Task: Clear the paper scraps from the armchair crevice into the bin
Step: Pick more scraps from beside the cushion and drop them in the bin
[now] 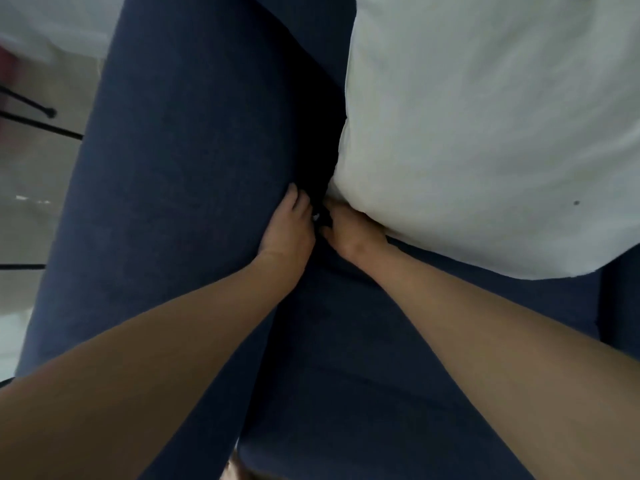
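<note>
Reaching into the crevice, both hands flank a pale scrap (barely visible); neither hand's grip can be told: left hand, right hand.

Home living room: a navy upholstered armchair is filling the view, a white cushion is lying on its seat, and pale glossy floor is showing beside it.

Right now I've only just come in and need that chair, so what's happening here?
A person is digging in the dark crevice between the blue armchair's arm and its seat. The left hand presses on the arm; the right hand reaches in beside a white pillow. A small pale scrap shows between them. No bin is visible.
</note>
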`<state>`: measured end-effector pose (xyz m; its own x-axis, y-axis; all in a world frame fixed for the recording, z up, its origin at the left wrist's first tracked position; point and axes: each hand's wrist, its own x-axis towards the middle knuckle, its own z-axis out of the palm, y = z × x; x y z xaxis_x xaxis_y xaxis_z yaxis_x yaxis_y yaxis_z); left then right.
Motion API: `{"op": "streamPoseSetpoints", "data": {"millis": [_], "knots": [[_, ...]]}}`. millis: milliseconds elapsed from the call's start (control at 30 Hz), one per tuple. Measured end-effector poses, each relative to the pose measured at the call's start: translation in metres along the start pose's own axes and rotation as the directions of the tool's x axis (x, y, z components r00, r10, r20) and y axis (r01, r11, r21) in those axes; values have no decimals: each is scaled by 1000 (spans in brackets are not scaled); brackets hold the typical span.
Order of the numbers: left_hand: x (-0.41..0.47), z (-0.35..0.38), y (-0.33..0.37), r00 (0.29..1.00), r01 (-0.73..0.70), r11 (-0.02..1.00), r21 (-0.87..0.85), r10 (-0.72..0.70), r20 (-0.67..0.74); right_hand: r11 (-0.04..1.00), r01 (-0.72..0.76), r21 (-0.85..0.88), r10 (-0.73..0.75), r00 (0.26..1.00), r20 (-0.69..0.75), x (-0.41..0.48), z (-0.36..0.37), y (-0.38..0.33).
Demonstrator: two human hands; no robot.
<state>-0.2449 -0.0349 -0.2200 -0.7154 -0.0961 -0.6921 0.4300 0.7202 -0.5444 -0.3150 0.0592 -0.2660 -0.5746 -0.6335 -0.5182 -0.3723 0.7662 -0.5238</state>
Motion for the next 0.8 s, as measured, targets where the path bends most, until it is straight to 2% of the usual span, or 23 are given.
{"op": "streamPoseSetpoints", "data": {"millis": [200, 400, 667, 800], "knots": [[42, -2, 5, 999, 34, 999, 3, -34, 33, 997, 73, 1, -73, 996, -54, 5, 12, 20], [55, -8, 2, 998, 63, 982, -178, -67, -19, 995, 95, 31, -93, 994, -53, -6, 9, 25], [12, -15, -5, 998, 24, 948, -317, -40, -46, 1000, 31, 1, -31, 999, 14, -24, -5, 17], [-24, -10, -15, 986, -48, 927, -373, -15, -163, 999, -26, -46, 27, 1000, 13, -45, -17, 14]]}}
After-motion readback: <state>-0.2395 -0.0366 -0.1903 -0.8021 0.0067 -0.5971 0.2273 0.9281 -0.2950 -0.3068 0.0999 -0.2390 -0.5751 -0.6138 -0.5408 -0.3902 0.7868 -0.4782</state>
